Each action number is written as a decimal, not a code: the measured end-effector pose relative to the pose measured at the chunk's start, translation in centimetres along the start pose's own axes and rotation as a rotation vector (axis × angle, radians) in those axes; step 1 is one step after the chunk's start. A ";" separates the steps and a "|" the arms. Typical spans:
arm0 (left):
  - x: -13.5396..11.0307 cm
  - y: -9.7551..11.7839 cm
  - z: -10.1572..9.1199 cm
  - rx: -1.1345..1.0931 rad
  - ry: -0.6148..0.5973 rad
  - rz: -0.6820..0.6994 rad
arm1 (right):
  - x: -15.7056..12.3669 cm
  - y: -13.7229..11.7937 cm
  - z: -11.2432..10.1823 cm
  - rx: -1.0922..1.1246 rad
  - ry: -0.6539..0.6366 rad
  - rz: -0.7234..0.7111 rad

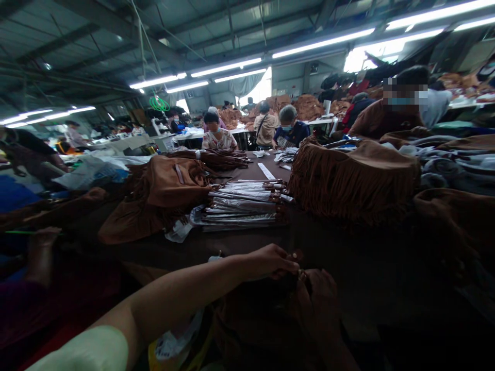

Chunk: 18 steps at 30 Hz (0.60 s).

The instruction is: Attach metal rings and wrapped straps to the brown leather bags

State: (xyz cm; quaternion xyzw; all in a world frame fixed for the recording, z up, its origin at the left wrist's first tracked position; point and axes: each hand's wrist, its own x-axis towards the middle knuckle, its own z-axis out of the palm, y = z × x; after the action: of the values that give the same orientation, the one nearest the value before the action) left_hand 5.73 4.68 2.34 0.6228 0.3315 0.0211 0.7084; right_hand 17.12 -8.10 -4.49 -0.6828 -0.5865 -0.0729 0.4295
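Observation:
My left hand (pixel 274 262) reaches across from the left, with fingers pinched on the end of a brown strap (pixel 296 254) that carries a shiny metal stud. Close against it, my right hand (pixel 319 294) is closed around a small gold-coloured metal fitting (pixel 302 275); its exact kind is too dark to make out. Below both hands hangs dark brown material (pixel 247 330), mostly lost in shadow. Beyond them, a stack of straps in white wrapping (pixel 243 203) lies on the dark table (pixel 309 232).
Brown fringed bags (pixel 170 183) lie to the left of the stack, and a large fringed brown pile (pixel 351 180) stands to the right. A white paper strip (pixel 266 171) lies behind. A co-worker's hand (pixel 44 239) is at far left; several people sit around the tables.

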 end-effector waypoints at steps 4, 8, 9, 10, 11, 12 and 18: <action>-0.5 0.0 -0.5 0.174 -0.069 0.004 | 0.0 0.1 0.0 0.024 -0.075 0.051; -1.8 0.9 -1.2 0.368 -0.094 0.002 | -0.2 0.4 0.1 0.001 -0.067 0.064; -2.2 1.2 -1.3 0.432 -0.088 0.002 | -0.2 0.4 0.2 -0.005 -0.056 0.059; -2.6 1.6 -1.3 0.518 -0.083 -0.001 | -0.2 0.4 0.2 -0.009 -0.046 0.055; -3.0 2.0 -1.3 0.626 -0.079 -0.004 | -0.3 0.3 0.2 -0.012 -0.041 0.048; -3.3 2.3 -1.1 0.745 -0.074 -0.004 | -0.3 0.3 0.2 -0.015 -0.038 0.044; -4.2 2.6 0.3 1.188 0.023 0.164 | -0.5 0.0 0.3 -0.051 -0.058 0.017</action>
State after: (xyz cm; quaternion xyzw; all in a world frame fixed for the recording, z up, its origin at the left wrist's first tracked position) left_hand 3.56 3.11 6.51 0.9355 0.2449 -0.1067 0.2313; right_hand 16.79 -8.24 -4.98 -0.7003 -0.5909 -0.0645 0.3955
